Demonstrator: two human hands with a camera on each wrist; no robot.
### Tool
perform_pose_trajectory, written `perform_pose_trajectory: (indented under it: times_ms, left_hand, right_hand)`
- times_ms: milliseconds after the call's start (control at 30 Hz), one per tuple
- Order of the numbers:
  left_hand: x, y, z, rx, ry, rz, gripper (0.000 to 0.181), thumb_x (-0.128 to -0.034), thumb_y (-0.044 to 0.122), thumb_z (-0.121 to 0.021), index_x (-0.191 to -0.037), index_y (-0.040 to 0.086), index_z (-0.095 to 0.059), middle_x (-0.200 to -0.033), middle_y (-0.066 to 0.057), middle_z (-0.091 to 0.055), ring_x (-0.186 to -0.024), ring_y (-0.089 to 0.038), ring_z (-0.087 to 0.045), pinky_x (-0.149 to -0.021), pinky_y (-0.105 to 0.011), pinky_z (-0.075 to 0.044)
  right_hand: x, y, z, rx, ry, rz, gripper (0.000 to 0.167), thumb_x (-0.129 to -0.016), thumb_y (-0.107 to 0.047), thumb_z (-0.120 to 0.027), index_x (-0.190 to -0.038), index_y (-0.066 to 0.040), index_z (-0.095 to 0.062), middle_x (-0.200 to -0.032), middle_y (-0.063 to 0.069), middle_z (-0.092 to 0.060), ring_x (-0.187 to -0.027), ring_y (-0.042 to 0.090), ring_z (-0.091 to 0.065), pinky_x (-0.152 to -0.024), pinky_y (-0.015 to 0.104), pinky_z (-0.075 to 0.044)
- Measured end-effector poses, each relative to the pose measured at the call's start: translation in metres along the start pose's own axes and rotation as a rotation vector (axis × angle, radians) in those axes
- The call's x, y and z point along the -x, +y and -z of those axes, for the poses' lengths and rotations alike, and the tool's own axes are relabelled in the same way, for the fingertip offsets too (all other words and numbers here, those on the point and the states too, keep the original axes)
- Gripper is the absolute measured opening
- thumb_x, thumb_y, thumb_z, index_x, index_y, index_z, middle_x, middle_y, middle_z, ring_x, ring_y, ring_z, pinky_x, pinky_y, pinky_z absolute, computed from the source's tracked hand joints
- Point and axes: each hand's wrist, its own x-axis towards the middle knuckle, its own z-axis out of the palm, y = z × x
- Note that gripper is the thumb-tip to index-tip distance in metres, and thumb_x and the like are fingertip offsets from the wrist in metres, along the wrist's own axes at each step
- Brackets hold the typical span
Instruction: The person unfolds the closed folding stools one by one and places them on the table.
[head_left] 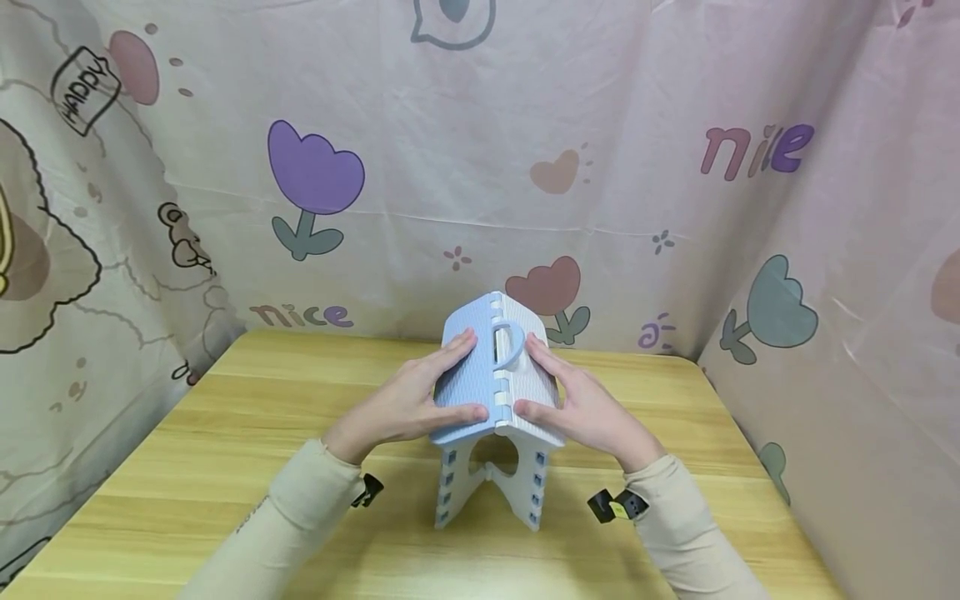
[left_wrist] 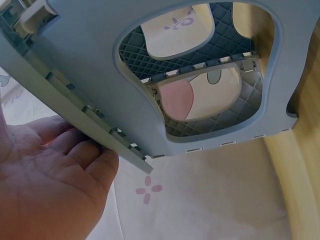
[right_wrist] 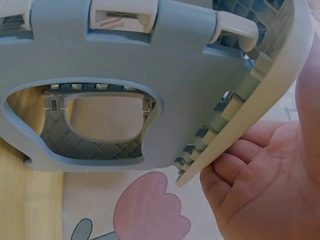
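Note:
A folding step stool (head_left: 465, 387) stands on the table, its pale-blue and white top halves sloping down from a hinged ridge like a roof. My left hand (head_left: 408, 404) lies on the blue half, thumb near the front edge and fingers reaching back. On the white half rests my right hand (head_left: 592, 408), its thumb and fingers spread the same way. Between them a blue carrying handle (head_left: 512, 346) sticks up at the ridge. Both wrist views show the palms beside the panels' lower edges, with the fingertips hidden behind them. The front legs (right_wrist: 180, 100) angle inward at a middle hinge.
The wood-grain table (head_left: 300, 375) extends around the stool. A printed cloth (head_left: 420, 167) hangs behind it and along both sides. Black straps with small devices (head_left: 618, 505) sit at my wrists.

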Motion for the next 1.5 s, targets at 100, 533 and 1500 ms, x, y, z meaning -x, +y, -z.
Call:
perform_pose_trajectory:
  times_ms: [100,533,1500]
  left_hand:
    - [0.0,0.0,-0.001,-0.006,0.004,0.002,0.101,-0.0918,0.055,-0.082,-0.169,0.011,-0.033,-0.177,-0.008,-0.027,-0.162,-0.037,-0.033,-0.13,-0.058,-0.034]
    - [-0.006,0.004,0.001,-0.084,-0.042,0.051,0.105,-0.0834,0.062,-0.087,-0.162,0.006,-0.045,-0.174,-0.01,-0.036,-0.163,-0.03,-0.032,-0.132,-0.054,-0.032]
    - [-0.006,0.006,-0.002,-0.095,-0.103,0.033,0.104,-0.0856,0.063,-0.084,-0.163,0.006,-0.043,-0.175,-0.011,-0.035,-0.163,-0.033,-0.032,-0.133,-0.053,-0.031]
  right_hand:
    - [0.0,0.0,0.001,0.016,-0.002,0.009,0.098,-0.096,-0.065,-0.07,-0.171,-0.017,-0.028,-0.179,0.003,-0.023,-0.161,0.041,-0.033,-0.127,0.064,-0.036]
    - [0.0,-0.01,0.006,0.142,-0.037,-0.018,0.106,-0.089,-0.062,-0.08,-0.166,-0.004,-0.036,-0.178,0.012,-0.026,-0.165,0.035,-0.027,-0.133,0.056,-0.029]
    - [0.01,-0.008,0.001,0.171,-0.013,-0.026,0.105,-0.089,-0.064,-0.079,-0.164,-0.002,-0.038,-0.177,0.013,-0.028,-0.164,0.036,-0.028,-0.131,0.058,-0.031]
